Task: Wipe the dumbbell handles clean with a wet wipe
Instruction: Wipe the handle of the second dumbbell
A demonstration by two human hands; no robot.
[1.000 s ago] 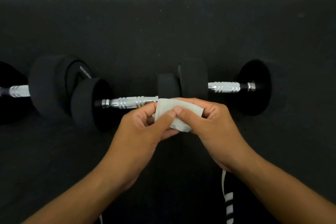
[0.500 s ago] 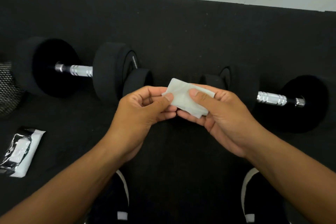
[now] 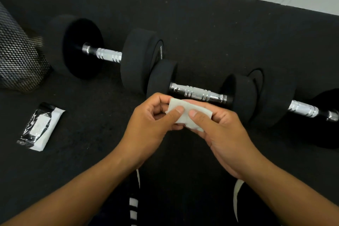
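Change since half a second ago: middle dumbbell handle, then hidden behind the hands, now exposed. Wet wipe: folded, pinched by thumbs and fingers of left hand and right hand, just in front of that handle. Wipe packet: on black floor mat, left. Mesh bin: far left.

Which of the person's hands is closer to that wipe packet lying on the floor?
Left. The left hand is the nearer one, to the right of the packet with bare floor between. The right hand lies beyond it, farther right. Both pinch the wipe.
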